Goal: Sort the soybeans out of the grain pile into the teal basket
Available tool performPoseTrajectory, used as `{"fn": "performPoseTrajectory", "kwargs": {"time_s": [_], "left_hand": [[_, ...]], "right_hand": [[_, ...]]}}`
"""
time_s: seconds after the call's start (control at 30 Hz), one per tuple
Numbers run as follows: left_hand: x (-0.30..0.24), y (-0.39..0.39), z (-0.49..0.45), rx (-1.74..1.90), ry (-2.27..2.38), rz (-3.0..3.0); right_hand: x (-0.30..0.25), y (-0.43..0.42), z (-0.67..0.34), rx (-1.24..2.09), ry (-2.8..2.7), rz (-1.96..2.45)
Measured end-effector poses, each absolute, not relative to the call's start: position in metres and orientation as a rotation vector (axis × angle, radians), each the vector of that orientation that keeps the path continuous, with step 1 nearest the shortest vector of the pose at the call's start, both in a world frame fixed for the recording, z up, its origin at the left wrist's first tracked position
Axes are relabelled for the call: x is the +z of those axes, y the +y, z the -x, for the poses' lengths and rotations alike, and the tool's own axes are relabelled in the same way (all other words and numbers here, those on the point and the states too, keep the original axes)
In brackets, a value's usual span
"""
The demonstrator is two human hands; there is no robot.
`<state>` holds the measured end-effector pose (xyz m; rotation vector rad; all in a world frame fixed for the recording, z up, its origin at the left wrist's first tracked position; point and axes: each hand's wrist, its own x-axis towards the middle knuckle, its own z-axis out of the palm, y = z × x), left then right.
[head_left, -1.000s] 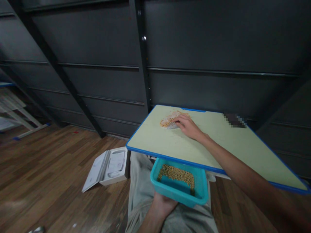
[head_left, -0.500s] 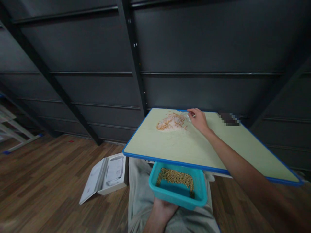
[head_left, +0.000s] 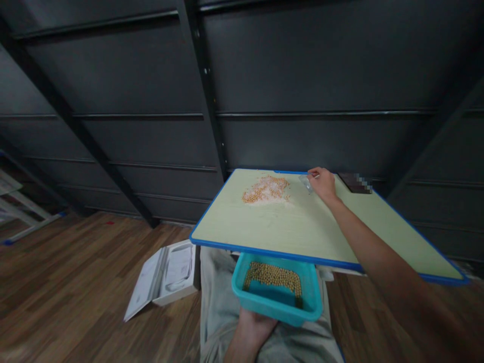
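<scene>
My left hand (head_left: 254,330) is under a teal plastic basket (head_left: 260,303), gripping it from below at lap height. Round tan beans (head_left: 274,275), like soybeans, lie in it, mostly along its far and side walls. Over the far part of the table, my right hand (head_left: 322,183) is closed on a thin clear plastic piece (head_left: 304,181); its exact kind is too faint to tell. To the left of that hand, a loose pile of white rice-like grains and yellow beans (head_left: 266,190) is spread on the pale green tabletop (head_left: 272,229).
A dark flat object (head_left: 355,183), partly blurred out, lies at the table's far right. An open white box (head_left: 177,272) stands on the wooden floor at the left. A dark panelled wall (head_left: 317,75) rises behind the table. A white-legged frame (head_left: 32,214) is at far left.
My right hand has moved right, away from the pile, with the clear plastic piece in it. My left hand and the basket have stayed in place.
</scene>
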<state>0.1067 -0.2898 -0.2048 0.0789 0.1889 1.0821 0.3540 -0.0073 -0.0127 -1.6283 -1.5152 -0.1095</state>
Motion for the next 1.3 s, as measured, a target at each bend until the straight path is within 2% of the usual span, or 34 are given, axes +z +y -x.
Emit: {"fn": "performPoseTrajectory", "kwargs": {"time_s": [0.23,0.53,0.73,1.3], "left_hand": [[-0.2,-0.29,-0.107,1.089,0.204,-0.066],[-0.201,-0.292,-0.104,1.085,0.233,-0.079],[-0.193,-0.291,-0.106,1.064,0.214,-0.085],[-0.198,-0.292,-0.106,1.103,0.237,-0.073]], "right_hand": [[-0.023,-0.009,-0.381,-0.061,-1.425,1.854],[-0.029,-0.004,-0.358,0.233,-1.883,1.424],[-0.032,-0.005,-0.349,0.347,-1.991,1.31],[-0.026,-0.016,-0.331,0.789,-1.961,1.194]]}}
